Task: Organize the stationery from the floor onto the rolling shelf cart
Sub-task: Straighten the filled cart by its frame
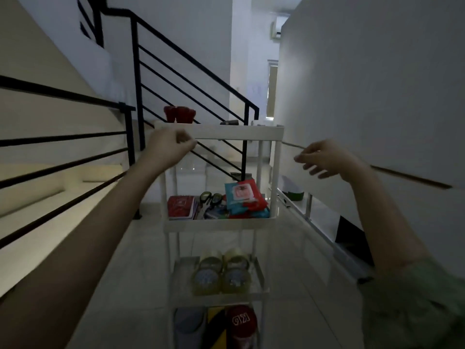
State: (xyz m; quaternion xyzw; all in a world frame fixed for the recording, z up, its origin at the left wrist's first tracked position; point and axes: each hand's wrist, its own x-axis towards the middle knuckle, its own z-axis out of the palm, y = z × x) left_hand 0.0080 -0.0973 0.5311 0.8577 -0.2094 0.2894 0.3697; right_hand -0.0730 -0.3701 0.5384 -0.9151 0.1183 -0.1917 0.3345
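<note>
The white rolling shelf cart [239,133] stands in front of me on the tiled floor. My left hand [171,147] curls its fingers on the front left corner of the top shelf's rim. My right hand [324,158] hovers in the air to the right of the cart, fingers loosely bent and holding nothing. The top shelf carries two red cups [179,114] and a dark flat item [229,122]. On the second shelf lie red notebooks [181,207], scissors [210,199] and red-and-blue packets [245,199]. Several tape rolls [222,274] fill the third shelf.
A black stair railing [176,71] and steps run along the left, close to the cart. A white wall [377,96] with a low ledge closes the right side. The bottom shelf holds a red round item [242,323] and other things. A hallway opens beyond the cart.
</note>
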